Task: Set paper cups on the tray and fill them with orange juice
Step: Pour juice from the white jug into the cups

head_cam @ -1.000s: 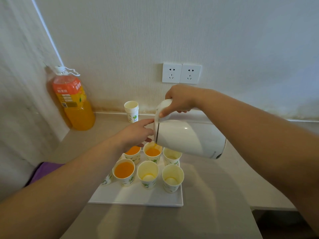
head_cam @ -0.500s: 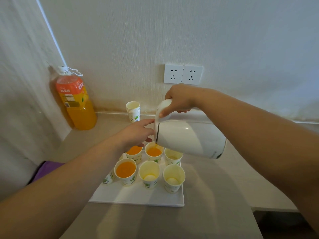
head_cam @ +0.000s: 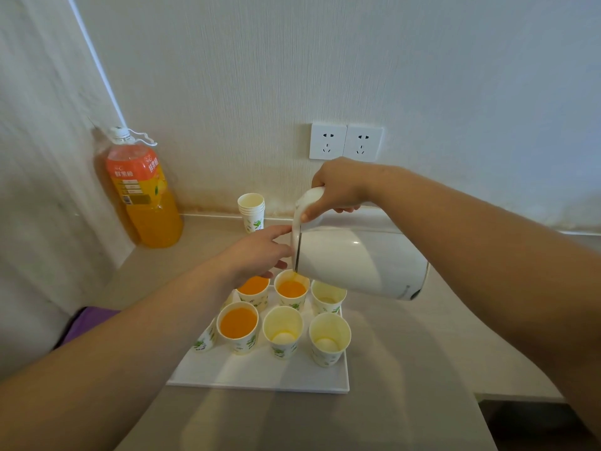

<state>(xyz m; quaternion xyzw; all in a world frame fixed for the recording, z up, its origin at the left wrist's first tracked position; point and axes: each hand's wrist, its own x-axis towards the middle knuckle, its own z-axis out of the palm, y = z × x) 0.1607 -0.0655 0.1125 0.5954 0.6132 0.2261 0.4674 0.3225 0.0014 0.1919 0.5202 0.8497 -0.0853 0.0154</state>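
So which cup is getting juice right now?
The middle cup of the back row: it alone sits under the spout of the tilted white jug, and it is partly full.

Home kitchen corner: counter point(head_cam: 208, 242), wall sockets point(head_cam: 345, 142), kettle point(head_cam: 357, 258).

A white wall point(head_cam: 422, 76) with a fine vertical texture rises behind the beige counter point(head_cam: 406, 369). A second wall point(head_cam: 39, 157) meets it at the left corner, where a pale strip point(head_cam: 97, 66) runs down the seam. Two white sockets point(head_cam: 345, 142) sit side by side on the back wall. Brownish staining point(head_cam: 208, 205) marks the wall's foot along the counter's back edge. Something purple point(head_cam: 84, 323) shows beyond the counter's left edge, and a dark gap point(head_cam: 533, 428) lies below its right front corner. The light is soft and even.
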